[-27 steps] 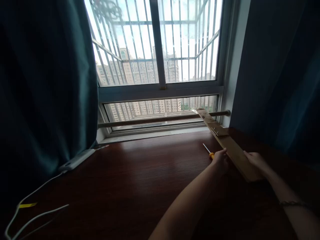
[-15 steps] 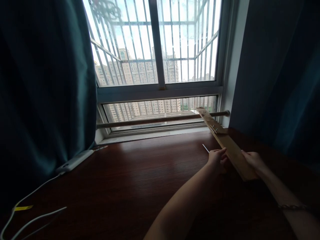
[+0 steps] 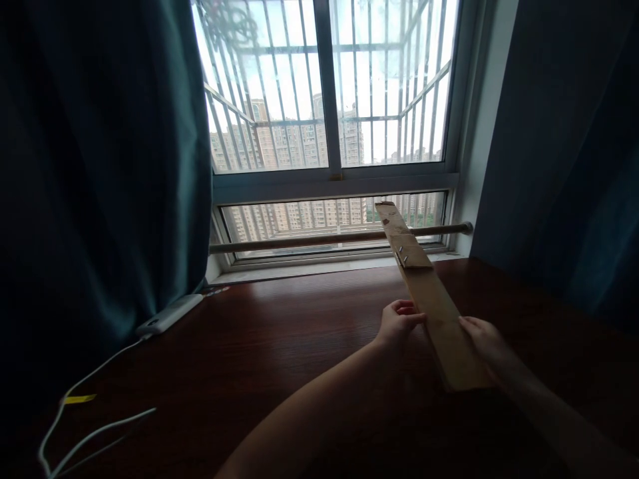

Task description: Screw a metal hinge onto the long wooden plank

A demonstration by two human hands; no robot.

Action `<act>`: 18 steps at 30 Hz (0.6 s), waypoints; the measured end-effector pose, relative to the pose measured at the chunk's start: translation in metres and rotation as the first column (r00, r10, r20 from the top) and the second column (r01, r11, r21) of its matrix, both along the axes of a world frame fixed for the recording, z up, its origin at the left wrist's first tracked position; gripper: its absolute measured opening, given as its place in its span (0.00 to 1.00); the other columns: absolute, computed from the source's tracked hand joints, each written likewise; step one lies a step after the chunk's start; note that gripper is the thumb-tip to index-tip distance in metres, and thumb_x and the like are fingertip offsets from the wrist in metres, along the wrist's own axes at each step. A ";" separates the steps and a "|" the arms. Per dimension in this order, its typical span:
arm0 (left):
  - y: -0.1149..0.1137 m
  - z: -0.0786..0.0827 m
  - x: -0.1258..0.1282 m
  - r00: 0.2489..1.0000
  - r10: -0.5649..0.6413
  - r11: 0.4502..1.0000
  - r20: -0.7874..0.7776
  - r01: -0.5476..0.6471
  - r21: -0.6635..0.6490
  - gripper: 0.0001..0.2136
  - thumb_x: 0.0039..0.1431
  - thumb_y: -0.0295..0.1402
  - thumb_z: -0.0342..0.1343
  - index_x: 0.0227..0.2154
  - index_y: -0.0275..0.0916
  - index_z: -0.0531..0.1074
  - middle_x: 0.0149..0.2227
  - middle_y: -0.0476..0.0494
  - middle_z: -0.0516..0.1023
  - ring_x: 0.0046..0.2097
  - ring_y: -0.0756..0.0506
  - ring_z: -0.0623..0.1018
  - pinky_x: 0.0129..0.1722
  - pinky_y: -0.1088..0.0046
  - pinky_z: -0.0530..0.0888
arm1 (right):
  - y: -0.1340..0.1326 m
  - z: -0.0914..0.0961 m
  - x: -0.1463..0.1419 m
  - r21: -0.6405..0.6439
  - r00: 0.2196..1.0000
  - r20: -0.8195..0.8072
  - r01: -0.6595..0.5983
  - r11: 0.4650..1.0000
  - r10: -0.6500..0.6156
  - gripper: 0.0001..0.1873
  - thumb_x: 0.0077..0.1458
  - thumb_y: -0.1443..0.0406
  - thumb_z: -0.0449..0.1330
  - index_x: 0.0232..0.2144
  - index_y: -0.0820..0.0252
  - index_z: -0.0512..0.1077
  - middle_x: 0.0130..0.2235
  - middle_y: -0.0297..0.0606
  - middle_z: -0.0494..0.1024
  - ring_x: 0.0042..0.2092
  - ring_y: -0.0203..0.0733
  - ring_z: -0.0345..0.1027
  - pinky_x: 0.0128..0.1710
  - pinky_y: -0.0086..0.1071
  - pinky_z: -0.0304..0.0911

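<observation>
A long wooden plank [image 3: 435, 313] runs from the dark wooden table [image 3: 279, 346] up toward the window, its far end raised over a horizontal rod [image 3: 299, 239]. A shorter wooden piece with small metal nails [image 3: 402, 255] sits on its far half. My left hand [image 3: 398, 322] has its fingers curled, with the fingertips against the plank's left edge; what is inside them is hidden. My right hand [image 3: 483, 342] grips the plank's right edge near its near end. No screwdriver shows in this view.
Dark teal curtains [image 3: 100, 166] hang at left and right of a barred window [image 3: 329, 86]. A white power strip [image 3: 170, 314] lies at the table's back left, with white cables [image 3: 94, 426] and a yellow tag [image 3: 80, 399] trailing toward the front left.
The plank has swung left and its far end has risen above the rod. My left hand closed over the orange-handled screwdriver on the table, which no longer shows. The view shifted left.
</observation>
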State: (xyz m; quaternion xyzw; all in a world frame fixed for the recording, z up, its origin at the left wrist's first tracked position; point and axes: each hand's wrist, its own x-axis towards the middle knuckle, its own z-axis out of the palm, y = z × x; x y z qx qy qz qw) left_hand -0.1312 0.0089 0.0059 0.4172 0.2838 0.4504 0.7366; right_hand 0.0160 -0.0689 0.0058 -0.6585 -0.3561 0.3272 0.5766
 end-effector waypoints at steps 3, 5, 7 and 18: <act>-0.009 -0.005 -0.039 0.999 0.016 1.000 -0.032 -0.015 0.019 0.20 0.26 0.27 0.69 0.28 0.33 0.70 0.29 0.43 0.75 0.30 0.49 0.74 0.34 0.72 0.68 | -0.004 -0.012 -0.032 -0.022 0.994 -0.055 -0.094 0.995 0.093 0.16 0.44 0.55 0.54 0.28 0.64 0.69 0.26 0.41 0.75 0.28 0.44 0.68 0.26 0.33 0.62; -0.014 -0.011 -0.061 0.998 0.036 0.999 -0.058 -0.035 0.028 0.21 0.26 0.28 0.69 0.28 0.33 0.70 0.30 0.42 0.76 0.32 0.47 0.75 0.36 0.70 0.69 | -0.004 -0.021 -0.050 -0.049 0.991 -0.019 -0.133 0.990 0.133 0.18 0.45 0.54 0.53 0.29 0.64 0.69 0.27 0.42 0.75 0.30 0.46 0.69 0.28 0.33 0.62; -0.018 -0.017 -0.081 0.993 0.068 0.997 -0.092 -0.064 0.045 0.20 0.27 0.29 0.69 0.28 0.33 0.70 0.30 0.41 0.76 0.32 0.46 0.75 0.37 0.69 0.70 | -0.002 -0.029 -0.065 -0.064 0.985 0.052 -0.159 0.985 0.162 0.19 0.45 0.53 0.51 0.30 0.64 0.68 0.29 0.43 0.76 0.33 0.47 0.69 0.30 0.34 0.62; -0.029 -0.035 -0.145 0.987 0.125 0.991 -0.105 -0.119 0.063 0.17 0.34 0.28 0.67 0.31 0.33 0.71 0.31 0.42 0.75 0.35 0.46 0.75 0.39 0.68 0.70 | -0.005 -0.034 -0.131 -0.150 0.968 0.056 -0.236 0.960 0.246 0.18 0.46 0.53 0.48 0.30 0.62 0.66 0.35 0.46 0.76 0.38 0.49 0.69 0.33 0.35 0.62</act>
